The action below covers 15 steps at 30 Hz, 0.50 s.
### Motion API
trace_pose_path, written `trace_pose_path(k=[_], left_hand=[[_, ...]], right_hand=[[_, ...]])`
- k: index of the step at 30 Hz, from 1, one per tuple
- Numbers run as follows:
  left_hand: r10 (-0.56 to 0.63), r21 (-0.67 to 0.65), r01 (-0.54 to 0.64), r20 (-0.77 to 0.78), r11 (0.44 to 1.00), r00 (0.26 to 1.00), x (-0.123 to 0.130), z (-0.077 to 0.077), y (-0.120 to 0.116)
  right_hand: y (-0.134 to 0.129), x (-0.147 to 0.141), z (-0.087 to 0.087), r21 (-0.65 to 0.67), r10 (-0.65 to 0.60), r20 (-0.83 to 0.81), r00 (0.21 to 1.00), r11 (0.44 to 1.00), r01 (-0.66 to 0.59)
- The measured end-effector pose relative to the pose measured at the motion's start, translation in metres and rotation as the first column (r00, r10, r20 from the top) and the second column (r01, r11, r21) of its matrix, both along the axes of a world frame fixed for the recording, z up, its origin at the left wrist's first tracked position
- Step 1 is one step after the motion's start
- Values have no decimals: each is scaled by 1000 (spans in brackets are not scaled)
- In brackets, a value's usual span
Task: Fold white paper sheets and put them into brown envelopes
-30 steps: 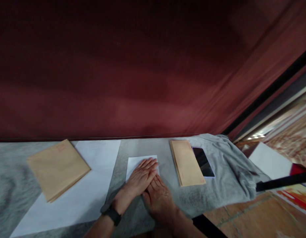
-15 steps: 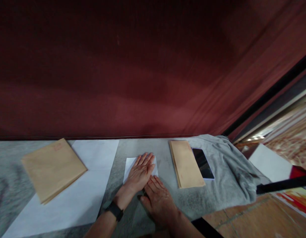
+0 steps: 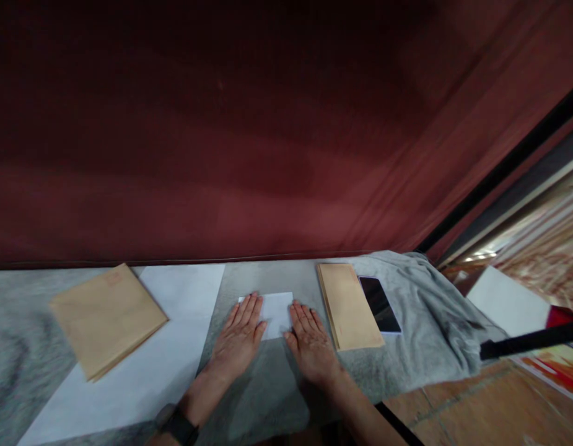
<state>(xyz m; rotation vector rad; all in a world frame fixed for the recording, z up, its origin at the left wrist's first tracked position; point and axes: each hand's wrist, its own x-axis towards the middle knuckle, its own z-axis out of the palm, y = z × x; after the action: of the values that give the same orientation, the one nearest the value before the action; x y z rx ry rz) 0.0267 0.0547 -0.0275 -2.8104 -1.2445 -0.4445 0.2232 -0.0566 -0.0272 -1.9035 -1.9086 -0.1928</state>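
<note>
A small folded white paper (image 3: pixel 275 314) lies flat on the grey cloth (image 3: pixel 267 390). My left hand (image 3: pixel 238 337), a dark watch on its wrist, rests palm down over the paper's left edge with fingers stretched out. On the paper's right edge lies my right hand (image 3: pixel 313 344), also palm down, its fingers extended. Between the two hands the middle of the paper shows. Right of my right hand is a stack of brown envelopes (image 3: pixel 350 306), beside a dark-screened phone (image 3: pixel 380 305).
Another stack of brown envelopes (image 3: pixel 109 319) sits at the left, partly on large white sheets (image 3: pixel 142 384). A dark red wall (image 3: pixel 267 155) rises behind the cloth. To the right are a tiled floor (image 3: pixel 490 409), a black bar (image 3: pixel 528 342) and a white box (image 3: pixel 507 303).
My hands have moved apart: the left went left and slightly down to the paper's left edge, the right shifted right and up onto its right edge. More of the paper's middle shows.
</note>
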Motion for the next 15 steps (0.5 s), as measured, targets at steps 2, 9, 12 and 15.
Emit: trace_pose_path(k=[2,9,12,15], left_hand=[[40,5,-40,14,999,999,-7,-2,-1],[-38,-25,39,24,999,999,-16,16,-19],[-201,-88,198,-32,976,979,-16,25,-28],[-206,-136,195,-69,971,976,-16,25,-27]], right_hand=[[3,2,-1,-10,-16,-1,1000,1000,16],[7,4,14,-80,-20,-31,999,997,18],[4,5,23,-121,130,-49,990,983,-135],[2,6,26,-154,187,-50,981,969,-192]])
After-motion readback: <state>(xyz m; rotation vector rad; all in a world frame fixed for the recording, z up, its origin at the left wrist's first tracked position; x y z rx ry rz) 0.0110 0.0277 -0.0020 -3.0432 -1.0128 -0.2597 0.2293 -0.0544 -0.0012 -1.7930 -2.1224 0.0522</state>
